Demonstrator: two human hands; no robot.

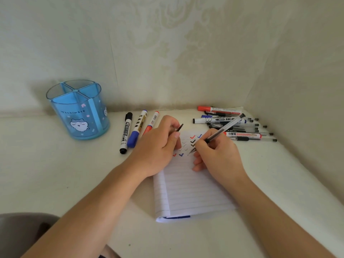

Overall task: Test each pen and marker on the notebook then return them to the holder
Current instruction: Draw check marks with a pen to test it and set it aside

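An open lined notebook lies on the white table, with several red, blue and black ticks near its top. My right hand grips a clear black-ink pen with its tip on the page. My left hand rests on the notebook's upper left and pinches the pen's black cap. A blue divided holder stands empty at the left. Three markers, black, blue and red, lie between holder and notebook.
A pile of several pens and markers lies in the back right corner against the walls. A patterned wall closes the back and right sides. A grey chair edge shows at the lower left.
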